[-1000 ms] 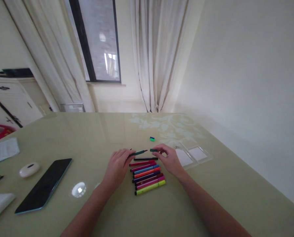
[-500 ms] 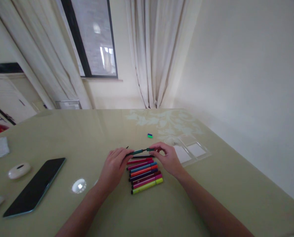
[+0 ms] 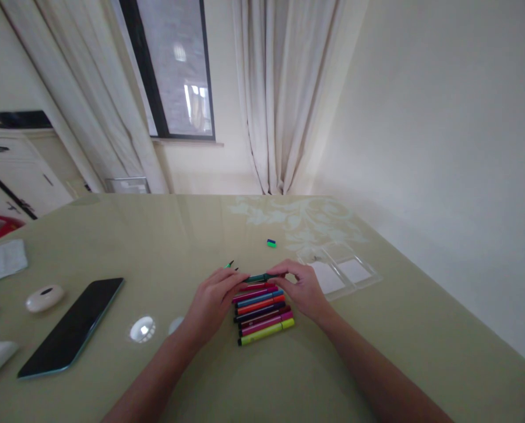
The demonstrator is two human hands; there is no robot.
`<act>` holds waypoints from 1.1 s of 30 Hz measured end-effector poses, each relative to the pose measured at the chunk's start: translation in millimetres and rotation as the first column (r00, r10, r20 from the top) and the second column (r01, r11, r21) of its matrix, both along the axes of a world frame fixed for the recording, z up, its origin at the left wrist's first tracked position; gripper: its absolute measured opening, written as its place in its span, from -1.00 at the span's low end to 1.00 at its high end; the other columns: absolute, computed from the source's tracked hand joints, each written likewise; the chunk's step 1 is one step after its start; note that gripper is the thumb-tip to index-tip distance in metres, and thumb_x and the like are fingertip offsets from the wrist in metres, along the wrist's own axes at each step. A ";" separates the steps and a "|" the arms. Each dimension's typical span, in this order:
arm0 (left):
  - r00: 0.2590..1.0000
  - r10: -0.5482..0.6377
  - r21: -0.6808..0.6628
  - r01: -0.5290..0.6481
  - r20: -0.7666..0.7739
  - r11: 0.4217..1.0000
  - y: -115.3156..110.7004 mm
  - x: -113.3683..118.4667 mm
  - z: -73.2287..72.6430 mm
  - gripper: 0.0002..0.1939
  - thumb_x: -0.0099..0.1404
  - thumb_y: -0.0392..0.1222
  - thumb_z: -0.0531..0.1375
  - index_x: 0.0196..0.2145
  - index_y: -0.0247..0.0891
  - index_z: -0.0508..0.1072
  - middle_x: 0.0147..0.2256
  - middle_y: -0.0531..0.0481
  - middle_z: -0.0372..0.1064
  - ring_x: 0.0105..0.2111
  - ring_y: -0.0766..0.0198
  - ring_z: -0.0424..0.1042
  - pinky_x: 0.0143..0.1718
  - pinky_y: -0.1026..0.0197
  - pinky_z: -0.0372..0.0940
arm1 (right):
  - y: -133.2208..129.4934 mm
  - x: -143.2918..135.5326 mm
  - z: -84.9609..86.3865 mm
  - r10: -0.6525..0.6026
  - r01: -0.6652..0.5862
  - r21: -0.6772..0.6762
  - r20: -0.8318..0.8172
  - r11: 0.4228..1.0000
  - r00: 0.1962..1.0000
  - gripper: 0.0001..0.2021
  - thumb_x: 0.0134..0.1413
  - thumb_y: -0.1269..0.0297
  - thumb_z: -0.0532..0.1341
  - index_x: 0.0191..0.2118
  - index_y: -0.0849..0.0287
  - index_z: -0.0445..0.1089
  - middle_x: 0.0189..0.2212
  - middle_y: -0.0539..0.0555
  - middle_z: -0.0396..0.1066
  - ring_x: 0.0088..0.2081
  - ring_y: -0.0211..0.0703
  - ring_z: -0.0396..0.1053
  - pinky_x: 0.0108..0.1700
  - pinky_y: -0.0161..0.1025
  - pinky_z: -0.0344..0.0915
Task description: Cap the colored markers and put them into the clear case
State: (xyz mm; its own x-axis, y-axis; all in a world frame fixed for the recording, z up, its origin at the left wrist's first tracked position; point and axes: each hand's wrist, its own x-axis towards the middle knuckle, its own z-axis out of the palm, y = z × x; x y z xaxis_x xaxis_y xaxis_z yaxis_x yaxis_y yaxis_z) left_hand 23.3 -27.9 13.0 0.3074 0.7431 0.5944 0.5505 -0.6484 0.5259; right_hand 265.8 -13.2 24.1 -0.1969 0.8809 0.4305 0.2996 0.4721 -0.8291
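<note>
A dark green marker [image 3: 257, 278] spans the gap between my two hands, lying roughly level above the top of a marker row. My left hand [image 3: 213, 299] grips its body end. Fingers and thumb of my right hand [image 3: 298, 288] pinch the cap end, and no gap shows between cap and body. Below them lie several capped markers side by side, including an orange marker [image 3: 257, 305] and a yellow-green marker [image 3: 266, 332] nearest me. Just beyond my left hand, a green marker [image 3: 228, 265] with a dark tip is partly hidden.
Two small caps [image 3: 271, 243], blue and green, lie beyond my hands. A clear plastic case [image 3: 348, 286] rests at the right. On the left are a black tablet [image 3: 74, 326], a white rounded object [image 3: 44, 298], a paper [image 3: 4, 259] and a shiny round disc [image 3: 142, 329].
My hands have come closer together, and the cap has closed over the marker's exposed tip. The marker sits slightly lower, and the view has shifted a little.
</note>
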 end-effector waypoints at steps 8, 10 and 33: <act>0.999 0.002 -0.114 0.003 0.045 0.994 -1.8 4.7 -0.2 -0.70 0.49 -0.05 0.12 -0.09 -0.15 0.64 -0.19 -0.06 0.60 -0.21 0.20 0.57 -0.11 0.22 0.44 | 0.6 0.3 -1.7 -0.001 -0.002 -0.075 -0.043 0.997 0.999 -0.92 0.05 0.27 0.41 -0.30 0.08 0.64 -0.38 0.04 0.61 -0.30 -0.10 0.53 -0.20 -0.21 0.40; 1.000 -0.004 -0.185 0.010 0.031 0.983 2.0 1.5 0.2 -0.67 0.50 -0.04 0.09 -0.06 -0.13 0.63 -0.18 -0.04 0.62 -0.19 0.18 0.58 -0.09 0.19 0.45 | 3.1 1.8 -3.0 -0.011 0.011 -0.107 0.006 0.994 1.000 -0.90 0.06 0.26 0.40 -0.27 0.09 0.64 -0.38 0.04 0.61 -0.31 -0.11 0.52 -0.21 -0.21 0.40; 0.814 0.369 -0.171 -0.483 -0.449 0.859 26.6 -38.8 -16.2 -0.82 0.41 -0.22 0.14 -0.21 -0.23 0.56 -0.20 -0.15 0.50 -0.13 0.01 0.47 -0.06 0.04 0.31 | 89.3 -3.2 -17.0 -0.268 0.265 0.109 0.665 0.958 0.697 -0.74 0.26 0.34 0.25 0.03 0.21 0.52 0.02 0.25 0.50 0.09 0.04 0.37 0.19 -0.13 0.22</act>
State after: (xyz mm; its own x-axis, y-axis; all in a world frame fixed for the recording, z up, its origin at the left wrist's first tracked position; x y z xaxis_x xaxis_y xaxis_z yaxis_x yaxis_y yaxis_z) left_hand -15.5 -1.2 -3.2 0.0825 0.9630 0.2567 0.9309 -0.1664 0.3252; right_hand 262.5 76.1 7.1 -0.1907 0.9400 0.2828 0.8866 0.2886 -0.3614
